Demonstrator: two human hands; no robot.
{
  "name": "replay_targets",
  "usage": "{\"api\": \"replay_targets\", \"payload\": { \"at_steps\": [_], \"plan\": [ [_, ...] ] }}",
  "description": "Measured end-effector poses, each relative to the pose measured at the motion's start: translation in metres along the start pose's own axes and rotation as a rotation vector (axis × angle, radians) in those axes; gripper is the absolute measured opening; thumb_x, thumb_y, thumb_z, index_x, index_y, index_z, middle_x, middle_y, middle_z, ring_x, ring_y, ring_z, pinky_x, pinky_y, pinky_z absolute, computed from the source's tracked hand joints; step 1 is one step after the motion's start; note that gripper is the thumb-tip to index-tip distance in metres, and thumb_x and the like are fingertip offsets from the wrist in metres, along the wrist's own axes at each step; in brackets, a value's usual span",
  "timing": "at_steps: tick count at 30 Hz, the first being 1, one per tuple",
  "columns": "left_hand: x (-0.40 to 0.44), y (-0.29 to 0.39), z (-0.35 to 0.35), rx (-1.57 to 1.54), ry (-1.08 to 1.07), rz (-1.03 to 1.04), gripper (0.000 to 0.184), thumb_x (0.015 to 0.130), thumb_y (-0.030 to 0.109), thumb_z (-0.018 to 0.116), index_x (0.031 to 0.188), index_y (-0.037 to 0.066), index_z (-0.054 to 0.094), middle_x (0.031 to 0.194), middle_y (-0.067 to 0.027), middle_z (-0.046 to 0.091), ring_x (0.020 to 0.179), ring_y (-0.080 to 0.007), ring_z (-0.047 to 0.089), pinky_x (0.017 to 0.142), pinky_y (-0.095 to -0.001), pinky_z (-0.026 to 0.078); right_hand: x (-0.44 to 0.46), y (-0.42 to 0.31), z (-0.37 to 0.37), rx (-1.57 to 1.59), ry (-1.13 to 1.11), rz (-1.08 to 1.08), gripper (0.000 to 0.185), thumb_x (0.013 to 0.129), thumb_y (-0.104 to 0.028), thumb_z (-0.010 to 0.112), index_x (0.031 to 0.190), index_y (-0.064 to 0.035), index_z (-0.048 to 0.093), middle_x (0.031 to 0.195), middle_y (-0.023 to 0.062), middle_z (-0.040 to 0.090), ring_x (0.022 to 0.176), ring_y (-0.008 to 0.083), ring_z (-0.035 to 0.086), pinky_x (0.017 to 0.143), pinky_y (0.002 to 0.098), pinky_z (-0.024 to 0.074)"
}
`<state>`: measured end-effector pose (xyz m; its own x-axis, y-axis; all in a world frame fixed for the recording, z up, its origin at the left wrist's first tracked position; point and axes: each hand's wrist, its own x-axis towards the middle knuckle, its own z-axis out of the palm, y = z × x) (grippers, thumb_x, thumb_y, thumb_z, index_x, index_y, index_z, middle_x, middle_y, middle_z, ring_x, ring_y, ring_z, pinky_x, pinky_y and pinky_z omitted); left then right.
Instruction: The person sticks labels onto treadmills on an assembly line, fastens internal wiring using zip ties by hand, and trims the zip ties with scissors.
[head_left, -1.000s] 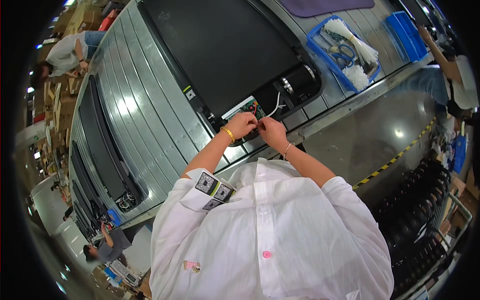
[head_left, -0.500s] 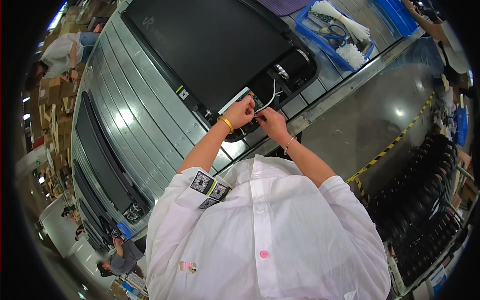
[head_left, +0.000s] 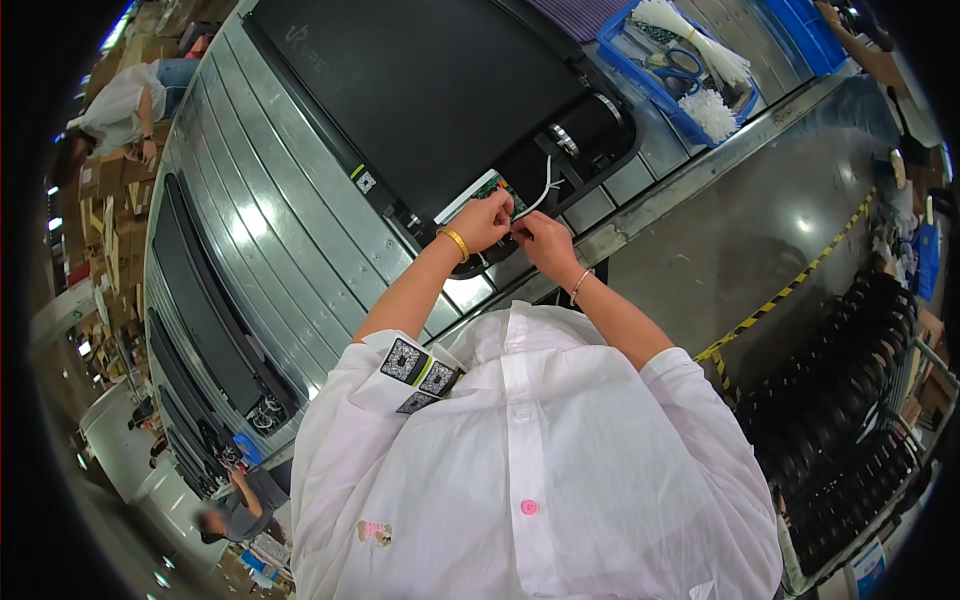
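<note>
A black walking-pad treadmill lies on the metal roller conveyor, its motor end towards me. In that end sits a green circuit board beside a white plate. A white cable curves down from the motor side to my fingertips. My left hand is closed in a pinch over the board's near edge; what its fingers hold is hidden. Close beside it, my right hand pinches the cable near its lower end. The fingertips of both hands almost meet.
A blue bin with white cable ties and blue-handled scissors stands at the upper right. More black treadmills lie along the conveyor to the left. A rack of black parts is at the right. Other people are at the left and upper right.
Both hands stay pinched at the same spot beside the board, with only slight finger shifts. The view has moved slightly.
</note>
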<state>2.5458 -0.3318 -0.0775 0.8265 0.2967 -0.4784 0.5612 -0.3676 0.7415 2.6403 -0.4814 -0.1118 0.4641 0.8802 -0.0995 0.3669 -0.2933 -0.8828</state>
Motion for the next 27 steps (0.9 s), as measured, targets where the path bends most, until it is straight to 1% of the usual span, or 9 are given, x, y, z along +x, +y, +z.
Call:
{"api": "replay_targets", "payload": {
  "at_steps": [8,12,15,16,19,20,23,24,27],
  "plan": [
    [0.000,0.001,-0.002,-0.036,-0.032,-0.011,0.018,0.076,0.000,0.061,0.089,0.002,0.049,0.076,-0.0077,0.064,0.072,-0.0172,0.063,0.066,-0.0292,0.050,0.003,-0.007,0.001,-0.049,0.023,-0.025,0.010,0.074,-0.011,0.069,0.082,-0.0072,0.065,0.084,0.0061,0.062,0.071,0.0280,0.062,0.061,0.0363,0.0490],
    [-0.004,-0.002,-0.001,-0.120,-0.015,-0.039,0.014,0.077,-0.001,0.062,0.088,0.002,0.053,0.077,-0.0071,0.063,0.072,-0.0154,0.062,0.067,-0.0280,0.050,0.005,-0.015,-0.001,-0.152,0.026,0.001,0.009,0.076,-0.011,0.068,0.082,-0.0068,0.065,0.077,0.0065,0.062,0.066,0.0230,0.061,0.059,0.0340,0.0477],
    [-0.014,-0.018,0.008,-0.326,0.055,0.021,0.008,0.077,-0.002,0.063,0.083,0.001,0.059,0.079,-0.0051,0.061,0.073,-0.0137,0.060,0.068,-0.0265,0.050,0.010,-0.022,0.001,0.117,-0.202,0.475,0.007,0.078,-0.010,0.067,0.080,-0.0038,0.064,0.068,0.0037,0.060,0.059,0.0140,0.056,0.054,0.0282,0.0437],
    [-0.016,-0.020,0.012,-0.330,0.061,0.025,0.008,0.077,-0.002,0.063,0.083,0.001,0.059,0.079,-0.0051,0.061,0.073,-0.0137,0.060,0.068,-0.0265,0.050,0.010,-0.020,0.002,0.110,-0.203,0.471,0.007,0.078,-0.010,0.067,0.080,-0.0038,0.064,0.068,0.0037,0.060,0.059,0.0140,0.056,0.054,0.0282,0.0437],
    [-0.024,-0.020,0.026,-0.295,0.378,0.050,0.005,0.076,-0.001,0.065,0.080,0.002,0.062,0.082,-0.0045,0.058,0.073,-0.0144,0.059,0.066,-0.0262,0.049,0.010,-0.016,0.006,0.532,-0.177,0.588,0.008,0.080,-0.007,0.067,0.076,-0.0015,0.063,0.064,-0.0005,0.057,0.058,0.0072,0.048,0.052,0.0228,0.0385],
    [-0.025,-0.020,0.030,-0.302,0.385,0.048,0.005,0.076,-0.001,0.065,0.080,0.002,0.062,0.082,-0.0045,0.058,0.073,-0.0144,0.059,0.066,-0.0262,0.049,0.011,-0.014,0.007,0.525,-0.184,0.587,0.008,0.080,-0.007,0.067,0.076,-0.0015,0.063,0.064,-0.0005,0.057,0.058,0.0072,0.048,0.052,0.0228,0.0385],
    [-0.029,-0.017,0.039,-0.132,0.529,0.003,0.007,0.074,0.000,0.066,0.080,0.001,0.062,0.083,-0.0058,0.054,0.072,-0.0183,0.058,0.063,-0.0275,0.048,0.016,-0.027,-0.003,0.675,-0.213,0.617,0.008,0.079,-0.006,0.067,0.074,-0.0017,0.062,0.065,-0.0023,0.056,0.057,0.0063,0.047,0.051,0.0216,0.0368],
    [-0.031,-0.017,0.043,-0.138,0.537,-0.002,0.007,0.074,0.000,0.066,0.080,0.001,0.062,0.083,-0.0058,0.054,0.072,-0.0183,0.058,0.063,-0.0275,0.048,0.016,-0.026,-0.003,0.668,-0.222,0.617,0.008,0.079,-0.006,0.067,0.074,-0.0017,0.062,0.065,-0.0023,0.056,0.057,0.0063,0.047,0.051,0.0216,0.0368],
    [-0.031,-0.014,0.046,-0.086,0.679,0.064,0.010,0.073,0.002,0.066,0.082,0.003,0.063,0.083,-0.0078,0.054,0.071,-0.0235,0.057,0.061,-0.0311,0.047,0.022,-0.025,-0.006,0.585,-0.320,0.573,0.007,0.078,-0.004,0.067,0.074,-0.0021,0.062,0.065,-0.0018,0.056,0.058,0.0066,0.047,0.052,0.0219,0.0376]
  ]
}}
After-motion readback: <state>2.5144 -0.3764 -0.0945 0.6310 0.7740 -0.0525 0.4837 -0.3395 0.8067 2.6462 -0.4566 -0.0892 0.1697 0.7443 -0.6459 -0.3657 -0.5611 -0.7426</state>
